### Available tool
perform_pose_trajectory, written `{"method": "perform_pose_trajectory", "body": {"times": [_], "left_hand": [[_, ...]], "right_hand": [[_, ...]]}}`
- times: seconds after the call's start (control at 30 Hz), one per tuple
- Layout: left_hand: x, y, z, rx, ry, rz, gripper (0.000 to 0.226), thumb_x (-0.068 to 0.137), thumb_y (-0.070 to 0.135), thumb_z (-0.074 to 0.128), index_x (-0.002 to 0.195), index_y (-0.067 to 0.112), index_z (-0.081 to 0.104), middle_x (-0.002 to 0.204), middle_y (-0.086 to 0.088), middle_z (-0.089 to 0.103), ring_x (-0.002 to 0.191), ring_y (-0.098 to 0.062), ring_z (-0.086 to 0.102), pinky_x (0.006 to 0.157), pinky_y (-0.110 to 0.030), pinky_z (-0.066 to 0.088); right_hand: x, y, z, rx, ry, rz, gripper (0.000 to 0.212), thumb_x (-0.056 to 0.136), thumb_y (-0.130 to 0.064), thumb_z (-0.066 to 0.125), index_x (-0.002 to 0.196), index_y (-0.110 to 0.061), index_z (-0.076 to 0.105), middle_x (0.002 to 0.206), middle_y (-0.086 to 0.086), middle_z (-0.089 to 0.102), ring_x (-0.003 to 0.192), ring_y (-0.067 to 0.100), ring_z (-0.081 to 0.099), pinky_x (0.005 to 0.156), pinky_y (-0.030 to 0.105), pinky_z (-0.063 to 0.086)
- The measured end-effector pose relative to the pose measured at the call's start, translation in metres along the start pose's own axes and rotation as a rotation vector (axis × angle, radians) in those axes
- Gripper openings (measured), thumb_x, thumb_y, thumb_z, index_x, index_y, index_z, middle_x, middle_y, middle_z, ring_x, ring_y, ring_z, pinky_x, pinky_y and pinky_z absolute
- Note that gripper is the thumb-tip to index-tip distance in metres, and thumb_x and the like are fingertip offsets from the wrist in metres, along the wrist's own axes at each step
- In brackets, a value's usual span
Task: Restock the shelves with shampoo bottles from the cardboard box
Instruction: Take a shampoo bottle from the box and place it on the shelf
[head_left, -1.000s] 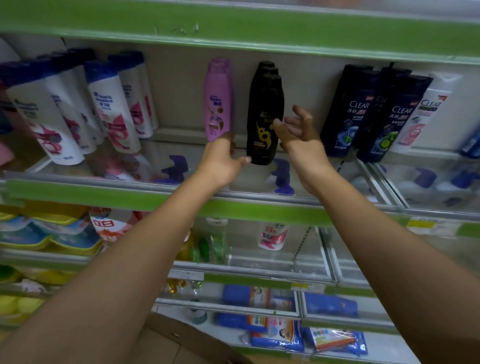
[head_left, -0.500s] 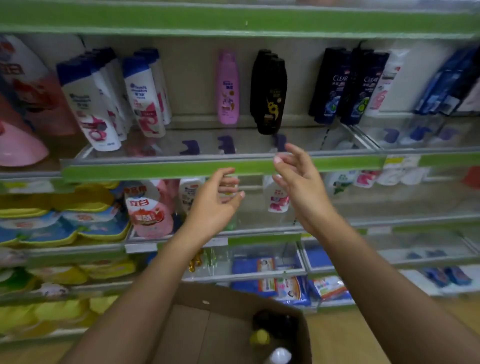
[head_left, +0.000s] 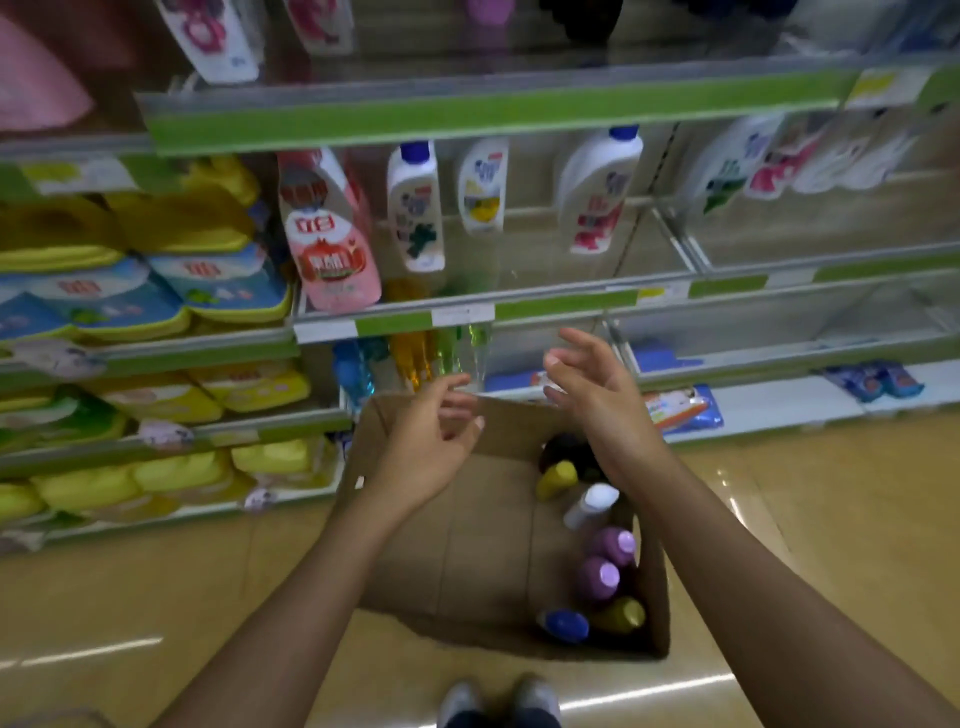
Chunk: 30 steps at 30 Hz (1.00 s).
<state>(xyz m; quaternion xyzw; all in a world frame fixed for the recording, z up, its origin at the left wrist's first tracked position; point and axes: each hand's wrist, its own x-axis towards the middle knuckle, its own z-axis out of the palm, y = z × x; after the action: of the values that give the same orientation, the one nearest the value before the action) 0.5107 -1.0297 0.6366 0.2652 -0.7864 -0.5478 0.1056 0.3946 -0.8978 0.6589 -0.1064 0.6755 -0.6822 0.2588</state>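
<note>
Cardboard box (head_left: 457, 545) sat open on the floor (head_left: 831, 519) in front of the shelves (head_left: 493, 111), mostly bare inside. Remaining shampoo bottles were lined along its right wall, caps up: a yellow-capped bottle (head_left: 557, 479), a white bottle (head_left: 592, 505), two purple bottles (head_left: 613, 545) one behind the other, another yellowish bottle (head_left: 621, 616) and a blue-capped bottle (head_left: 565, 625). A dark bottle (head_left: 563, 449) lay at the far end, partly hidden.

Judged the restock well along but unfinished: roughly seven bottles left, most of the box floor showing.

Left hand (head_left: 431, 447) hovered above the far left of the box, fingers loosely curled, holding nothing. Right hand (head_left: 597, 400) hung over the far right corner, fingers spread and relaxed, also empty. Bottles lay below and nearer the body than the right hand, apart from it; the dark and yellow-capped ones were closest, just under its wrist. Left hand was well apart from the row.
</note>
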Motion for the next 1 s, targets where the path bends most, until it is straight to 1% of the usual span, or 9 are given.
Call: {"method": "perform_pose_trajectory", "body": {"times": [0.17, 0.27, 0.4, 0.53, 0.67, 0.73, 0.83, 0.93, 1.0], "left_hand": [[-0.032, -0.067, 0.034, -0.032, -0.029, -0.158, 0.041, 0.084, 0.0, 0.062, 0.121, 0.015, 0.051, 0.097, 0.005, 0.059, 0.092, -0.009, 0.059, 0.079, -0.011, 0.046], [-0.048, -0.103, 0.055, -0.027, -0.073, -0.249, 0.041, 0.085, 0.003, 0.062, 0.122, 0.015, 0.051, 0.1, 0.002, 0.06, 0.093, -0.012, 0.06, 0.083, -0.018, 0.047], [-0.065, -0.145, 0.08, -0.021, -0.107, -0.345, 0.039, 0.084, 0.008, 0.063, 0.114, 0.028, 0.049, 0.1, 0.006, 0.06, 0.097, -0.014, 0.061, 0.088, -0.027, 0.049], [-0.075, -0.172, 0.097, -0.022, -0.158, -0.427, 0.039, 0.086, 0.009, 0.061, 0.121, 0.021, 0.05, 0.099, 0.009, 0.058, 0.1, -0.012, 0.059, 0.086, -0.021, 0.044], [-0.08, -0.182, 0.106, -0.006, -0.14, -0.465, 0.036, 0.089, 0.009, 0.058, 0.124, 0.015, 0.051, 0.104, 0.002, 0.059, 0.098, -0.01, 0.055, 0.075, -0.006, 0.038], [-0.082, -0.185, 0.108, 0.007, -0.136, -0.47, 0.035, 0.09, 0.01, 0.057, 0.124, 0.014, 0.051, 0.106, 0.001, 0.059, 0.098, -0.008, 0.053, 0.071, -0.003, 0.036], [-0.085, -0.191, 0.107, 0.028, -0.156, -0.474, 0.037, 0.09, 0.012, 0.057, 0.126, 0.016, 0.051, 0.109, 0.002, 0.059, 0.099, -0.007, 0.053, 0.073, -0.006, 0.036], [-0.083, -0.194, 0.104, 0.039, -0.175, -0.472, 0.038, 0.089, 0.012, 0.058, 0.127, 0.016, 0.05, 0.111, 0.003, 0.059, 0.101, -0.008, 0.054, 0.074, -0.008, 0.037], [-0.083, -0.194, 0.101, 0.037, -0.185, -0.468, 0.039, 0.089, 0.012, 0.06, 0.127, 0.015, 0.05, 0.111, 0.002, 0.059, 0.103, -0.01, 0.056, 0.075, -0.008, 0.038]], "right_hand": [[-0.015, 0.064, -0.014, -0.056, -0.011, 0.137, 0.034, 0.091, -0.011, 0.062, 0.123, -0.017, 0.055, 0.101, -0.003, 0.059, 0.107, 0.016, 0.058, 0.102, 0.039, 0.046], [-0.026, 0.102, -0.025, -0.115, -0.003, 0.212, 0.036, 0.09, -0.008, 0.061, 0.125, -0.013, 0.056, 0.094, -0.005, 0.061, 0.103, 0.015, 0.059, 0.098, 0.034, 0.046], [-0.04, 0.154, -0.041, -0.212, -0.024, 0.316, 0.034, 0.091, -0.004, 0.059, 0.124, -0.005, 0.057, 0.088, -0.006, 0.061, 0.09, 0.007, 0.057, 0.084, 0.02, 0.044], [-0.053, 0.204, -0.057, -0.476, -0.158, 0.385, 0.026, 0.09, 0.006, 0.056, 0.115, 0.005, 0.059, 0.109, 0.016, 0.064, 0.093, 0.011, 0.057, 0.078, 0.003, 0.043], [-0.063, 0.244, -0.068, -0.813, -0.427, 0.515, 0.033, 0.087, -0.011, 0.067, 0.118, -0.002, 0.06, 0.119, 0.014, 0.063, 0.112, 0.028, 0.058, 0.097, 0.031, 0.045], [-0.067, 0.26, -0.071, -0.995, -0.513, 0.538, 0.043, 0.083, -0.019, 0.072, 0.122, -0.008, 0.059, 0.12, 0.011, 0.062, 0.111, 0.025, 0.058, 0.095, 0.032, 0.045], [-0.07, 0.273, -0.07, -1.136, -0.538, 0.535, 0.04, 0.083, -0.019, 0.071, 0.119, -0.008, 0.058, 0.119, 0.012, 0.06, 0.108, 0.026, 0.057, 0.091, 0.033, 0.046], [-0.069, 0.277, -0.071, -1.186, -0.512, 0.436, 0.023, 0.088, -0.02, 0.064, 0.109, -0.011, 0.059, 0.112, 0.011, 0.062, 0.096, 0.022, 0.057, 0.079, 0.029, 0.044], [-0.064, 0.271, -0.074, -1.128, -0.479, 0.403, 0.025, 0.087, -0.022, 0.066, 0.109, -0.012, 0.061, 0.111, 0.008, 0.062, 0.094, 0.019, 0.056, 0.079, 0.028, 0.044]]}}
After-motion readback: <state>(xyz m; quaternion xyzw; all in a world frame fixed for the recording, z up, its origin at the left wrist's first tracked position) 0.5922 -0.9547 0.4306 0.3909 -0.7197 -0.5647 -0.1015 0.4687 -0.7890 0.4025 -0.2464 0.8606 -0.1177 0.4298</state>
